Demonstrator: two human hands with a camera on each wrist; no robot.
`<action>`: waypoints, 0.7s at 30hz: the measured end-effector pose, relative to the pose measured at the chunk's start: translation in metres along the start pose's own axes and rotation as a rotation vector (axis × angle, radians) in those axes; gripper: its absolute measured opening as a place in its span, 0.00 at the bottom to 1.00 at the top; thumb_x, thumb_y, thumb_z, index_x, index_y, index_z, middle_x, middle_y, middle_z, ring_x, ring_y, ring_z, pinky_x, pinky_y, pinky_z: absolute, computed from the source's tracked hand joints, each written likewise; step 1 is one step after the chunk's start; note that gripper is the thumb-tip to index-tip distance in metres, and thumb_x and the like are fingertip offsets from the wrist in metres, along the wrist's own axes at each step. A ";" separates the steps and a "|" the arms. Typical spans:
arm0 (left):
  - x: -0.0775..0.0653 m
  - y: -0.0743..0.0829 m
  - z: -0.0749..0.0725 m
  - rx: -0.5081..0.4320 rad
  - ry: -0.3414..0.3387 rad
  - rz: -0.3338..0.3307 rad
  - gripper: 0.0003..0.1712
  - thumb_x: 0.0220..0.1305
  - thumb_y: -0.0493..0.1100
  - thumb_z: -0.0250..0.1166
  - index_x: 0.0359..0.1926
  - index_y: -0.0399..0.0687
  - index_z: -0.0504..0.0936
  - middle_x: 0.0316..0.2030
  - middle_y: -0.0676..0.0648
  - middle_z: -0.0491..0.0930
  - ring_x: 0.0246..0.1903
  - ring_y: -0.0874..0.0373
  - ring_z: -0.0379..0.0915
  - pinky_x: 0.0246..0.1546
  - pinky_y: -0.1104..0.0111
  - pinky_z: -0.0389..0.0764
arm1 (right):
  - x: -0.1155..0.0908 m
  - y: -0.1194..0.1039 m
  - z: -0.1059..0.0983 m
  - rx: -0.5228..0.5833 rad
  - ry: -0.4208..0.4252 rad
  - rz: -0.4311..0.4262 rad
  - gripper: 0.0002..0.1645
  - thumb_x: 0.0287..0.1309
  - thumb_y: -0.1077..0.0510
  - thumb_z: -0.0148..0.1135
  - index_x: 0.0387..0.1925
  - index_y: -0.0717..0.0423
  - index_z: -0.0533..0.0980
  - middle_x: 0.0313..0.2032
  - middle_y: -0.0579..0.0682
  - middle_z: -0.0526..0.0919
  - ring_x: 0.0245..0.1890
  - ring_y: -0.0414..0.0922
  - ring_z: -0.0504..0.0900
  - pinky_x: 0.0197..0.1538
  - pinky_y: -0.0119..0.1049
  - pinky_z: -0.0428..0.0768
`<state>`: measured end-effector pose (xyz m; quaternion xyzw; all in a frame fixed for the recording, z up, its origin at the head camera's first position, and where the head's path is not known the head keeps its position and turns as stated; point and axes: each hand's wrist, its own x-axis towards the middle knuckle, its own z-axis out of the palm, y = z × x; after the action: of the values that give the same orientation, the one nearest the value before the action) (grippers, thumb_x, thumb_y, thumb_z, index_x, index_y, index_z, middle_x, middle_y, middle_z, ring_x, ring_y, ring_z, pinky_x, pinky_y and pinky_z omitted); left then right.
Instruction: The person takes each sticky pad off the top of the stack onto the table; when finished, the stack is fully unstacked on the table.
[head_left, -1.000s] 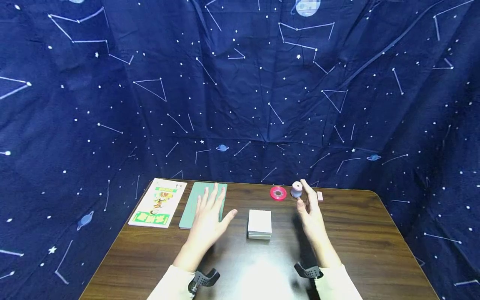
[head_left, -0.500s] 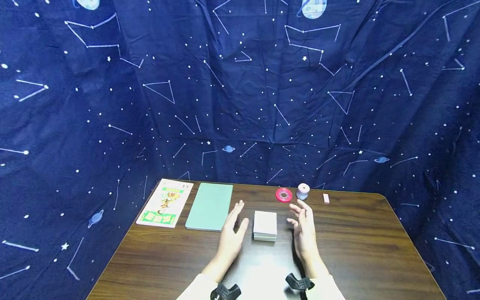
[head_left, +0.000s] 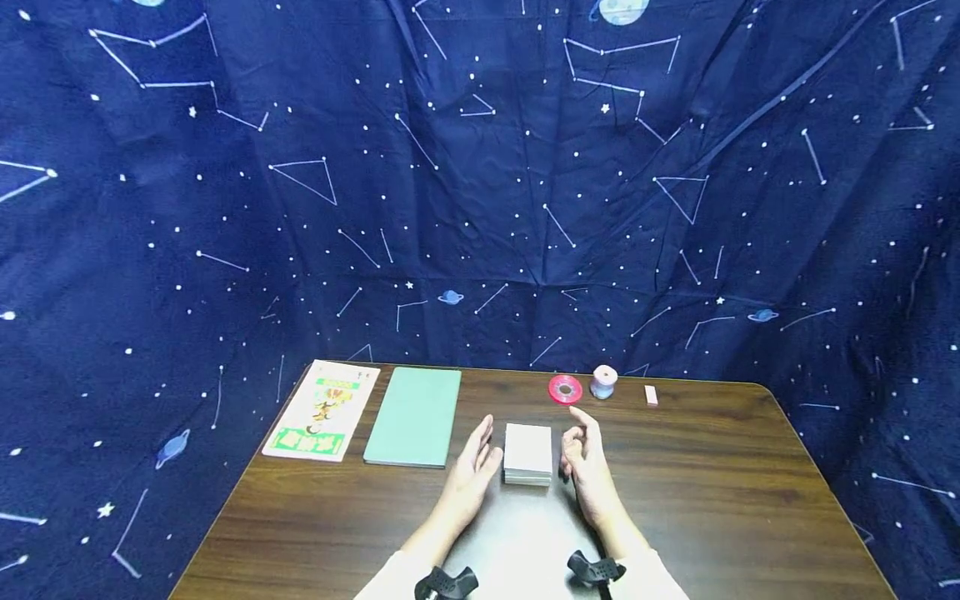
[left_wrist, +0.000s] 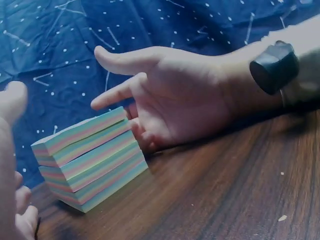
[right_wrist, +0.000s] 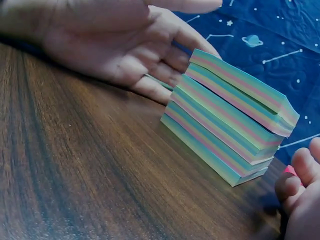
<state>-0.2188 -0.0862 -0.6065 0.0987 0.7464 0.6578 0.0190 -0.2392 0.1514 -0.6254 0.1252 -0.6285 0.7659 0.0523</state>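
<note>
Currently the stack of paper blocks (head_left: 528,452) stands on the bench (head_left: 712,483) between two hands, white on top, with pastel-striped sides. Its layers sit slightly out of line and no band shows round them, so an uneven squeeze, or one catching only the upper blocks, could make them slide apart. The left hand (head_left: 467,483) is open just beside the stack, thumb apart from the fingers; the right hand (head_left: 592,479) is loosely half open on the other side, index finger reaching out, the rest bent. Neither holds anything. Beyond the right hand lie a red disc (head_left: 565,398) and an upright spool (head_left: 603,382); a careless forward reach might topple the spool and set it rolling. A small pale block (head_left: 651,395) lies right of it. Farther left are a green notebook (head_left: 414,417) and a printed booklet (head_left: 322,410); starry cloth (head_left: 495,208) hangs behind.
</note>
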 end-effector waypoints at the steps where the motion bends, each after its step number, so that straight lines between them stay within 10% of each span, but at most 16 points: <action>1: 0.000 0.000 0.000 0.018 -0.018 0.002 0.38 0.86 0.48 0.55 0.88 0.46 0.53 0.87 0.38 0.54 0.87 0.39 0.49 0.86 0.49 0.53 | 0.000 0.000 0.001 -0.023 -0.002 -0.003 0.38 0.79 0.68 0.52 0.82 0.65 0.51 0.42 0.45 0.68 0.30 0.35 0.68 0.29 0.28 0.68; 14: -0.006 -0.001 0.005 0.368 -0.075 0.104 0.49 0.75 0.58 0.69 0.87 0.51 0.58 0.82 0.37 0.64 0.81 0.31 0.60 0.77 0.30 0.64 | -0.001 0.005 0.002 -0.319 -0.093 -0.014 0.45 0.65 0.67 0.73 0.79 0.61 0.66 0.49 0.55 0.63 0.32 0.32 0.67 0.32 0.21 0.68; 21: -0.002 0.000 0.004 0.396 -0.065 0.135 0.45 0.77 0.55 0.68 0.86 0.48 0.61 0.81 0.38 0.67 0.81 0.34 0.62 0.79 0.34 0.64 | 0.002 0.005 0.004 -0.359 -0.078 -0.025 0.45 0.60 0.66 0.78 0.76 0.66 0.69 0.46 0.56 0.69 0.32 0.32 0.69 0.32 0.22 0.69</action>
<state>-0.2159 -0.0824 -0.6072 0.1717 0.8518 0.4946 -0.0207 -0.2419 0.1459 -0.6289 0.1510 -0.7551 0.6352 0.0590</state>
